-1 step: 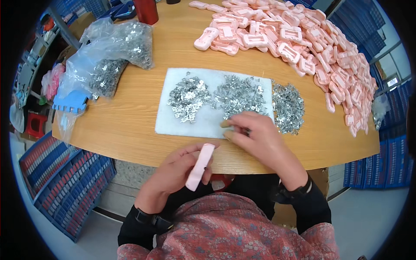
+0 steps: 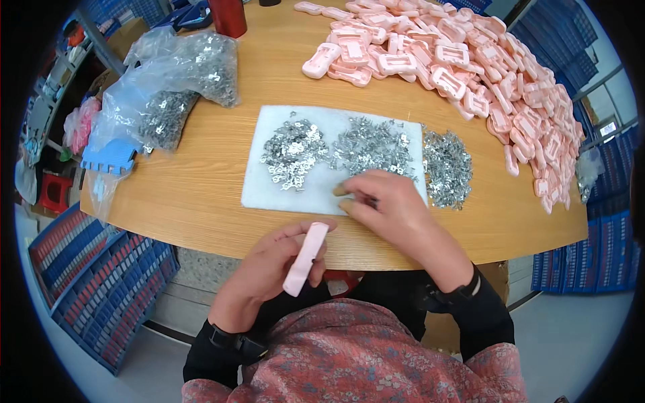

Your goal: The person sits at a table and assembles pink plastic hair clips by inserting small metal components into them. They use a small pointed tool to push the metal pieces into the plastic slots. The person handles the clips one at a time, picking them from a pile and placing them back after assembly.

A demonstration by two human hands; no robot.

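My left hand [image 2: 267, 262] is closed around a pink plastic housing [image 2: 306, 260], held edge-up in front of the table's near edge. My right hand [image 2: 390, 207] hovers over the front of a white foam sheet [image 2: 254, 188], thumb and fingers bent together, with yellowish covers on the tips. Whether a small metal piece sits between them is hidden. Just beyond those fingers is a pile of small silvery metal parts [image 2: 373, 144]. A second pile of flat metal clips [image 2: 293, 151] lies on the sheet's left half.
Another heap of metal parts [image 2: 449, 168] lies right of the sheet. Many pink housings [image 2: 451, 54] cover the table's far right. Plastic bags of metal parts [image 2: 215, 67], a blue foam piece [image 2: 111, 156] and a red container [image 2: 228, 17] stand left. Blue racks [image 2: 111, 282] flank the table.
My right hand has shifted slightly left over the foam sheet. My left hand, with the pink housing, has moved a little left too.
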